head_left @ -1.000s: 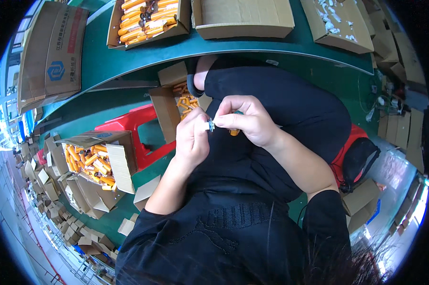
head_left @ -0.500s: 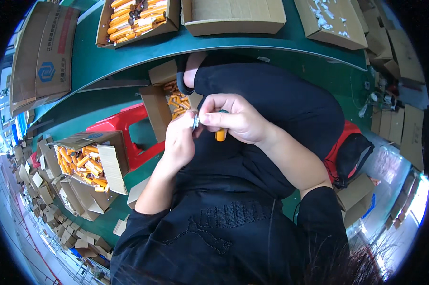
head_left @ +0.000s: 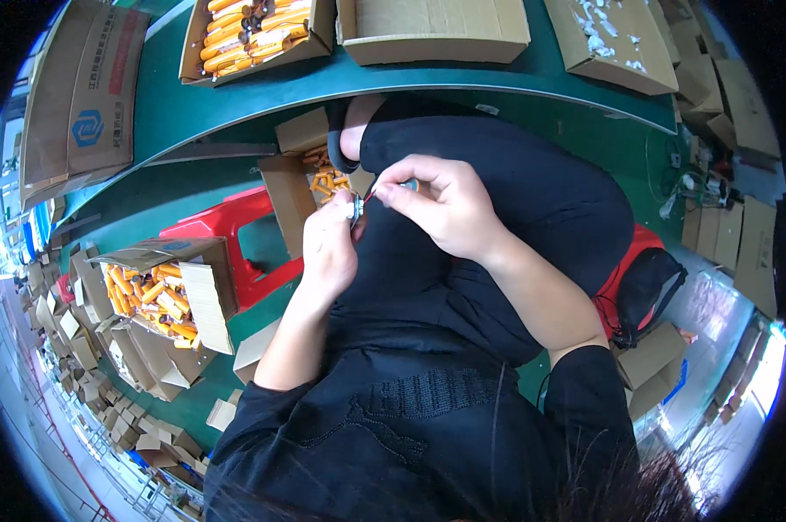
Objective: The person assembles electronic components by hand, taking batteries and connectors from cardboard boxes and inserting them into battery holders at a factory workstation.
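My left hand point(head_left: 329, 248) is closed, its thumb and fingers pinching a small round silvery-white part point(head_left: 356, 209) above my lap. Close on its right, my right hand point(head_left: 452, 207) pinches a thin dark red wire point(head_left: 369, 197) that runs toward this part. Between the right fingers shows the teal end of a small item point(head_left: 412, 184); the rest of it is covered by the hand. Whether the wire is joined to the round part is too small to tell.
On the green table point(head_left: 262, 104) stand a box of orange cylinders point(head_left: 252, 39), a shallow carton point(head_left: 432, 48) and a carton with white scraps point(head_left: 615, 48). An open box point(head_left: 214, 287) of orange cylinders stands left, beside a red stool point(head_left: 228, 230). Another box point(head_left: 287, 196) holds orange pieces under the table.
My right hand has turned and risen slightly, and the thin wire now shows between my hands. The orange piece seen below the right hand is now out of sight.
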{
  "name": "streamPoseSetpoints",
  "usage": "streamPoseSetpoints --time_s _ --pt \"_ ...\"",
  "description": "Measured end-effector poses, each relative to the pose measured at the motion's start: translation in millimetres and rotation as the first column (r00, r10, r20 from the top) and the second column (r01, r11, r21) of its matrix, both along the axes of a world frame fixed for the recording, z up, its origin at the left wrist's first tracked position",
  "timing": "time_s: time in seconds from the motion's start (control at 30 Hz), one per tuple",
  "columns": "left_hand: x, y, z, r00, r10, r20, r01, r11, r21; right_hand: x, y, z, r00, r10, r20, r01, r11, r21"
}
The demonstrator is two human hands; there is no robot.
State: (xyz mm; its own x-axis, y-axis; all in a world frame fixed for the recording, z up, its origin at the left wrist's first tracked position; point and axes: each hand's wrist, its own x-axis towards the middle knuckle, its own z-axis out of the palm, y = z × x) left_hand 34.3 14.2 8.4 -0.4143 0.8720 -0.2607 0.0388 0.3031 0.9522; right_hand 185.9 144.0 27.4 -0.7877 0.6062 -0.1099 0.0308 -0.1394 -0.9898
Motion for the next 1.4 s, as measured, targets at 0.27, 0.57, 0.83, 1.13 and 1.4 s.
streamPoseSetpoints --time_s 0.27,0.57,0.83,1.13,1.4 --pt "-3 1 -9 0.979 0.06 0.193 -0.061 0.998 0.0 -1 -4 -8 0.994 0.052 -0.096 -0.059 0.996 -0.064" --pt "1 5 -22 0.997 0.077 -0.021 -0.075 0.992 0.1 -7 -4 -8 0.993 0.076 0.086 -0.064 0.988 -0.14" --pt "-47 4 -8 0.666 0.471 0.579 -0.655 0.74 0.151 -6 5 -49 0.982 -0.188 0.016 0.159 0.778 -0.607" --pt "-43 1 4 0.665 0.339 0.665 -0.651 0.7 0.294 -35 -35 -55 0.922 -0.388 0.007 0.267 0.621 -0.737" --pt "-59 -1 13 0.714 0.247 0.655 -0.608 0.682 0.407 -30 -21 -64 0.938 -0.342 0.063 0.326 0.801 -0.502"
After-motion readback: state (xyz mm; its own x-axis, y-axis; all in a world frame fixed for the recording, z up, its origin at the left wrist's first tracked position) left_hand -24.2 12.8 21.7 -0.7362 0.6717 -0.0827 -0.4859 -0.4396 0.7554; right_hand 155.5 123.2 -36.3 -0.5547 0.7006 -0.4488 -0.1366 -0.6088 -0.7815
